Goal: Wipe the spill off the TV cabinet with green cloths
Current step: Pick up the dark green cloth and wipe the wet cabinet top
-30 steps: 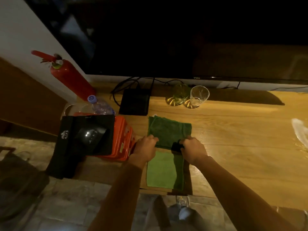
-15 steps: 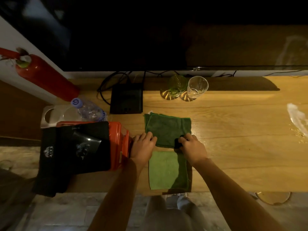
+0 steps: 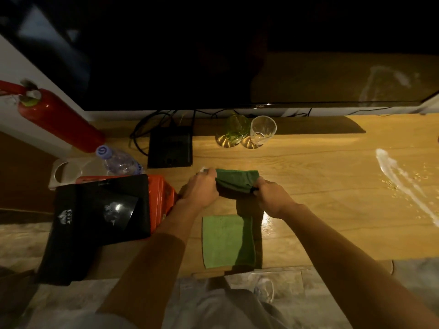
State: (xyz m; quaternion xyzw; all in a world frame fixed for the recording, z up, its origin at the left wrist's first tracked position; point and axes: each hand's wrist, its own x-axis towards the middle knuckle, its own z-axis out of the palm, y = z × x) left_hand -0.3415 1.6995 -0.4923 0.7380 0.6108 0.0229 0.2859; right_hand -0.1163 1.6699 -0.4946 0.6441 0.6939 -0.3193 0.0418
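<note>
**Dark green cloth point(image 3: 237, 182) gripped at both ends on wooden TV cabinet point(image 3: 320, 210)**

A red fire extinguisher point(image 3: 59, 119) stands far left, with an orange case point(image 3: 161, 198) under a black bag point(image 3: 99, 217) nearby. The left hand point(image 3: 202, 189) grips the cloth's left end and the right hand point(image 3: 273, 195) pinches its right end, hands apart. A light green cloth point(image 3: 223, 241) lies flat near the front edge. The white spill point(image 3: 401, 179) streaks the far right, well apart.

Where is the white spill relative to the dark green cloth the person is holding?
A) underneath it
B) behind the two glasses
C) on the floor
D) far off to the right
D: the white spill streaks the right end of the cabinet, well apart from the dark green cloth gripped by the left hand and right hand.
</note>
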